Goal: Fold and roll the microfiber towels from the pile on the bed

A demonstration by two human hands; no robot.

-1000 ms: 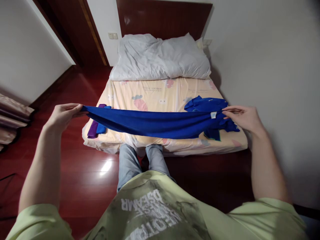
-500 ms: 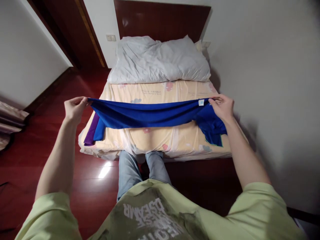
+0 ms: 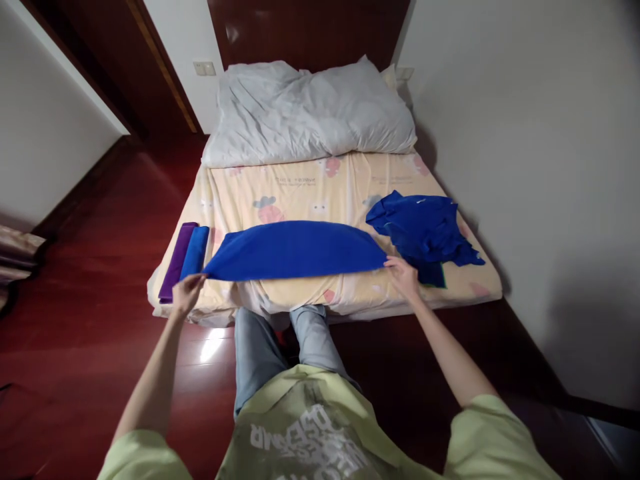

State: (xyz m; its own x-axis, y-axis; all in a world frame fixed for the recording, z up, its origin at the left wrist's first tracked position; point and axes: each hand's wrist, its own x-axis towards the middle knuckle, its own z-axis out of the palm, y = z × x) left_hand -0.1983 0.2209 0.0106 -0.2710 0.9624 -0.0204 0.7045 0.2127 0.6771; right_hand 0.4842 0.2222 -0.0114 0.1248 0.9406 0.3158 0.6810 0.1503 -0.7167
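Standing at the near edge of the bed [image 3: 350,297], with patterned sheet [image 3: 345,193] showing back to the quilt [image 3: 310,113]; reaching forward and down with both arms [image 3: 156,373] well apart. Holding the blue cloth [image 3: 297,250] along that edge — between crumpled garment [image 3: 425,227] and blue roll [image 3: 195,250] — pinching its near corners with left hand [image 3: 188,293] and right hand [image 3: 404,278].

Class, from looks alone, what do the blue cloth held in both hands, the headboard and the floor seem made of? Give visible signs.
Blue cloth: soft, matte fabric, since its far edge curves limply; fibre unclear.
Headboard: probably varnished wood or veneer, dark reddish-brown with a small glare spot.
Floor: glossy wood or laminate, perhaps, reflecting a bright patch.
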